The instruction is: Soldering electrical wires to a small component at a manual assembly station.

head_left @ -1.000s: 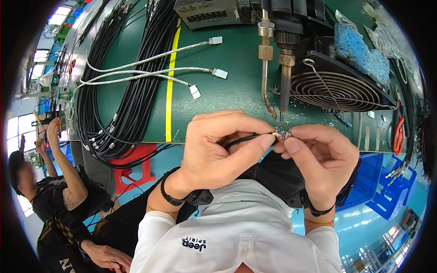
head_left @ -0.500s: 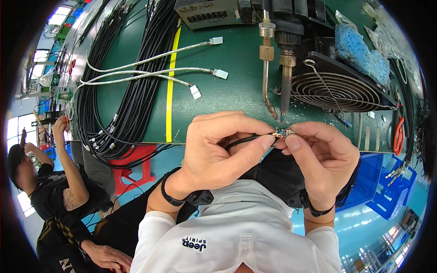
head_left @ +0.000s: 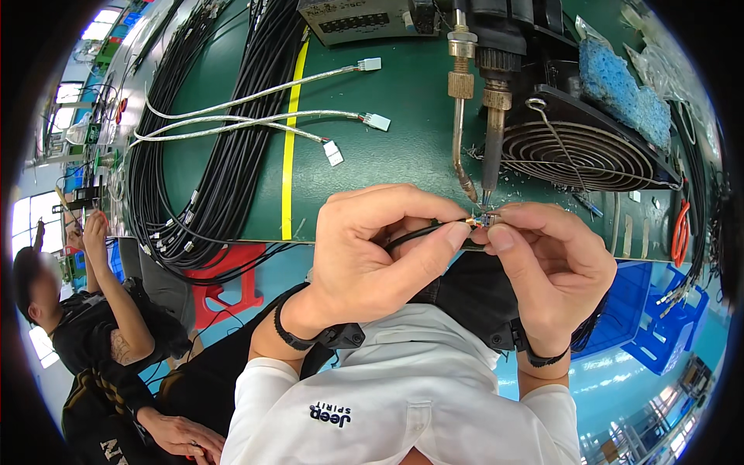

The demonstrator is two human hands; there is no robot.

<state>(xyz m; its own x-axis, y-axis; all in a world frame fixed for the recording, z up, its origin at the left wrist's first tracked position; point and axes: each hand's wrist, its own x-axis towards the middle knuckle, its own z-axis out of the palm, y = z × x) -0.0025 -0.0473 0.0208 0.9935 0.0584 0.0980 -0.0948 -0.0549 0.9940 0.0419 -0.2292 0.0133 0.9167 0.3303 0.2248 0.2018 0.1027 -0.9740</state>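
Observation:
Between thumb and forefinger, my left hand [head_left: 380, 260] pinches a black cable [head_left: 418, 234], whose thin coloured wires stick out at its end. My right hand [head_left: 554, 263] is closed on a small metal connector [head_left: 488, 220], thumb and forefinger gripping it right against those wires. Directly above the joint points the tip of a mounted soldering iron [head_left: 494, 151]. A bent metal solder-feed tube [head_left: 458, 139] comes down beside the iron, its end close to the tip. Whether the tip touches the wires is too small to tell.
Black cable bundles [head_left: 225, 186] and white cables with plugs [head_left: 318, 115] lie on the green bench to the left. A round-grilled fan [head_left: 577, 159], blue sponge [head_left: 620, 93] and red-handled tool [head_left: 680, 232] are at right. A co-worker [head_left: 139, 310] sits at left.
The iron and feed tube appear slightly farther right in view, and my right hand has shifted a little right. Both pinches are kept. The co-worker's raised arms have moved.

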